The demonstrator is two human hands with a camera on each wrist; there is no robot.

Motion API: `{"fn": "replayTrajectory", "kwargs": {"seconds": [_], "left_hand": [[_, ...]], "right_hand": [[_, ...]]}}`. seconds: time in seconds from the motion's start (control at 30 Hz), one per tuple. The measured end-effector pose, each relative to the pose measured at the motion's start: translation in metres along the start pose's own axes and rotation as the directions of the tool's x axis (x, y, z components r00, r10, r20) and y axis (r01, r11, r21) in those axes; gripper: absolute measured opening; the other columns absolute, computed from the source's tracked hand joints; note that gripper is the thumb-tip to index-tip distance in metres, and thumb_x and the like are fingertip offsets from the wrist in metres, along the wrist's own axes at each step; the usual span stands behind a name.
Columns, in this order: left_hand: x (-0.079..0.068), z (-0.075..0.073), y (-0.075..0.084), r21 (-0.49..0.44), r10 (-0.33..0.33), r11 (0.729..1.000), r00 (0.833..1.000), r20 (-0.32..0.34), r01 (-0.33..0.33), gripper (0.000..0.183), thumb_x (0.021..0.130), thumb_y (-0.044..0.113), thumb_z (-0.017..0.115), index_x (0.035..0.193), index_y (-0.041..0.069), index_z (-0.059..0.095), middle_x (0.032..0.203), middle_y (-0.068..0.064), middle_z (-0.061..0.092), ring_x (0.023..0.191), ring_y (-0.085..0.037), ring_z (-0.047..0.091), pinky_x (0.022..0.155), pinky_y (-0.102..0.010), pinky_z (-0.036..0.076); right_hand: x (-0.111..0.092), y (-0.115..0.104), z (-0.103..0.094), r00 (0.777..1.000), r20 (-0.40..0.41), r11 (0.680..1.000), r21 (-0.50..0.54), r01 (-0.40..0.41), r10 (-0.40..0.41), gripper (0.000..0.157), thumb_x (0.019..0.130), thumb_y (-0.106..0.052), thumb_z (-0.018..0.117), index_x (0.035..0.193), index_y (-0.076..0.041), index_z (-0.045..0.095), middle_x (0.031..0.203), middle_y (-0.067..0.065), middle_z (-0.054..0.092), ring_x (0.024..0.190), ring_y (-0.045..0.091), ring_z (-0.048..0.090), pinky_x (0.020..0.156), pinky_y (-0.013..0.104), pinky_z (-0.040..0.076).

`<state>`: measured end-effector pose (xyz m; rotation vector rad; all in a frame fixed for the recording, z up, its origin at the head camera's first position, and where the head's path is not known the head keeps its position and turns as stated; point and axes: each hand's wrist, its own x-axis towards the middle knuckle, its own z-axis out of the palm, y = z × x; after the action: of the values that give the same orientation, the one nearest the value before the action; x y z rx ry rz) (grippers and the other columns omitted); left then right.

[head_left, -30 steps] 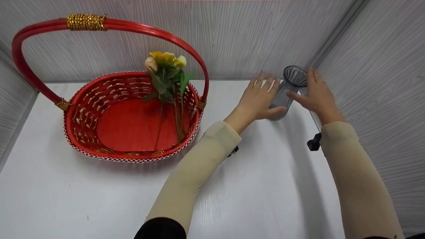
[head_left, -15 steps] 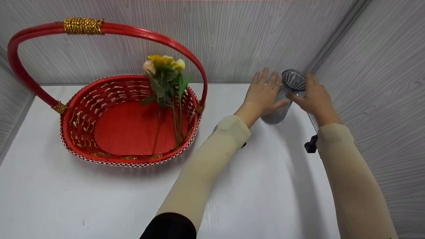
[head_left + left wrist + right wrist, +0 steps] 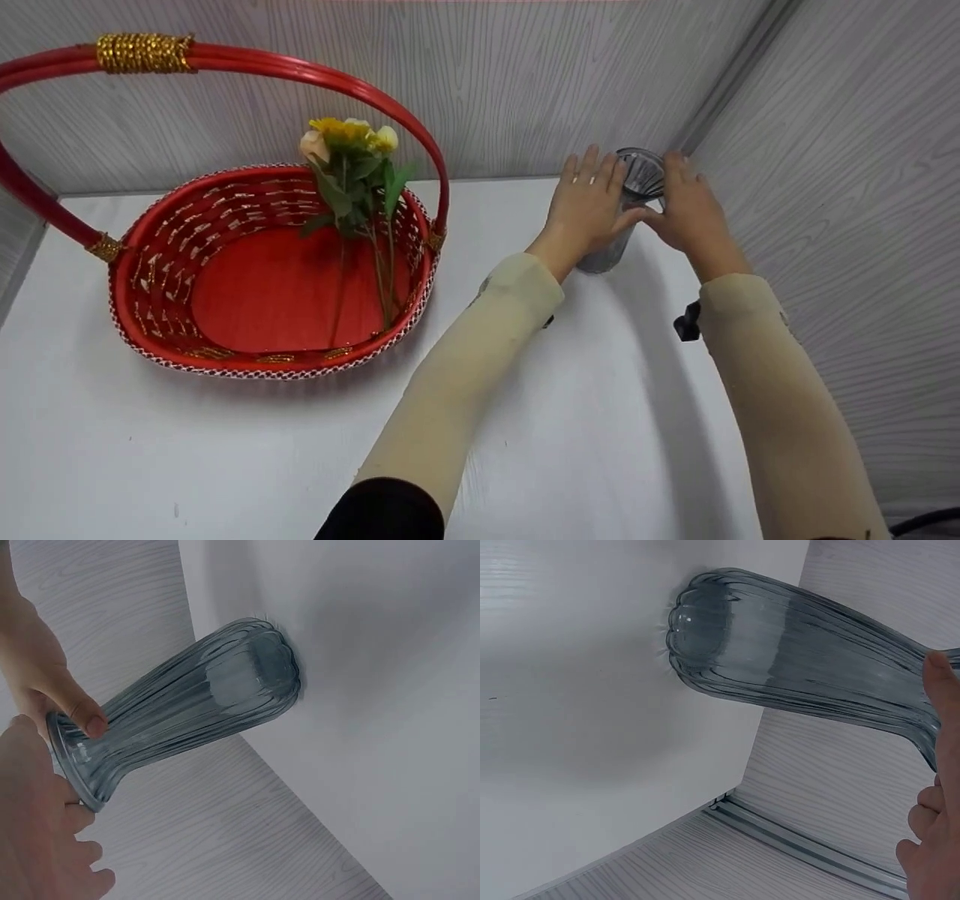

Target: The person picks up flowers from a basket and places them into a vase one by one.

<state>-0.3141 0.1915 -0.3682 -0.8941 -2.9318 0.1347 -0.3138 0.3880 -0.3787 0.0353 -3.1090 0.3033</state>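
The vase (image 3: 187, 694) stands between left grip (image 3: 585, 206) and right grip (image 3: 691, 206).

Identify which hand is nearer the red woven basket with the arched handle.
Left. The left hand is right of the basket, on the left of the bluish ribbed glass vase; the right hand is farther, on the vase's right.

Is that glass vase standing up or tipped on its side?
Upright. The vase has its base on the white table in both wrist views, and its flared mouth opens upward in the head view.
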Motion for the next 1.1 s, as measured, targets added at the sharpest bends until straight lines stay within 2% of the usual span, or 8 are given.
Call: {"fn": "replayTrajectory", "kwargs": {"seconds": [0.27, 0.37, 0.5, 0.73, 0.97, 1.1], "left_hand": [[0.001, -0.001, -0.006, -0.017, -0.087, 0.996, 0.996, 0.021, 0.087, 0.09, 0.096, 0.073, 0.002, 0.161, 0.01, 0.006, 0.169, -0.005, 0.008, 0.155, -0.031, -0.002, 0.125, -0.048, 0.003], [0.001, -0.002, -0.008, -0.011, -0.107, 0.994, 0.994, 0.013, 0.107, 0.094, 0.094, 0.075, 0.006, 0.161, 0.008, 0.01, 0.168, -0.007, 0.009, 0.155, -0.033, 0.0, 0.125, -0.049, 0.005], [0.002, -0.001, -0.011, -0.001, -0.116, 0.993, 0.993, 0.006, 0.116, 0.101, 0.092, 0.08, 0.007, 0.16, 0.006, 0.008, 0.168, -0.009, 0.009, 0.154, -0.036, -0.002, 0.125, -0.051, 0.004], [-0.001, 0.001, -0.019, -0.005, -0.119, 0.993, 0.993, 0.011, 0.119, 0.104, 0.09, 0.081, 0.007, 0.16, 0.003, 0.004, 0.168, -0.011, 0.007, 0.154, -0.036, -0.003, 0.124, -0.051, 0.004], [-0.006, 0.005, -0.022, -0.054, -0.117, 0.992, 0.993, -0.017, 0.116, 0.104, 0.092, 0.08, 0.01, 0.159, 0.001, 0.01, 0.167, -0.015, 0.012, 0.155, -0.034, 0.001, 0.125, -0.048, 0.007], [-0.008, 0.006, -0.026, -0.068, -0.103, 0.992, 0.995, -0.011, 0.102, 0.103, 0.093, 0.079, 0.01, 0.159, -0.001, 0.009, 0.166, -0.017, 0.011, 0.154, -0.034, -0.002, 0.125, -0.045, 0.004]], "right_hand": [[-0.007, -0.007, 0.005, 0.996, -0.034, 0.996, -0.024, 0.086, -0.087, 0.106, 0.093, -0.066, 0.052, 0.158, 0.003, 0.003, 0.163, 0.028, 0.011, 0.149, 0.048, 0.013, 0.12, 0.061, 0.013], [-0.008, -0.009, 0.006, 0.994, -0.049, 0.995, -0.033, 0.099, -0.101, 0.105, 0.093, -0.066, 0.052, 0.158, 0.002, 0.006, 0.163, 0.028, 0.014, 0.148, 0.051, 0.015, 0.119, 0.062, 0.015], [-0.009, -0.013, 0.006, 0.991, -0.055, 0.992, -0.042, 0.123, -0.125, 0.101, 0.094, -0.062, 0.055, 0.158, 0.001, 0.008, 0.162, 0.028, 0.017, 0.146, 0.054, 0.018, 0.119, 0.062, 0.016], [-0.009, -0.022, 0.006, 0.977, -0.033, 0.977, -0.046, 0.209, -0.211, 0.097, 0.098, -0.054, 0.054, 0.157, 0.004, 0.005, 0.163, 0.028, 0.012, 0.151, 0.044, 0.011, 0.123, 0.055, 0.006], [-0.012, -0.028, 0.006, 0.976, -0.021, 0.975, -0.053, 0.217, -0.219, 0.1, 0.098, -0.058, 0.051, 0.157, 0.006, 0.002, 0.164, 0.028, 0.005, 0.152, 0.042, 0.005, 0.123, 0.054, 0.004], [-0.013, -0.032, 0.008, 0.978, -0.013, 0.977, -0.062, 0.205, -0.206, 0.102, 0.097, -0.063, 0.047, 0.157, 0.004, 0.0, 0.164, 0.027, 0.001, 0.153, 0.04, 0.002, 0.124, 0.053, 0.003]]}}
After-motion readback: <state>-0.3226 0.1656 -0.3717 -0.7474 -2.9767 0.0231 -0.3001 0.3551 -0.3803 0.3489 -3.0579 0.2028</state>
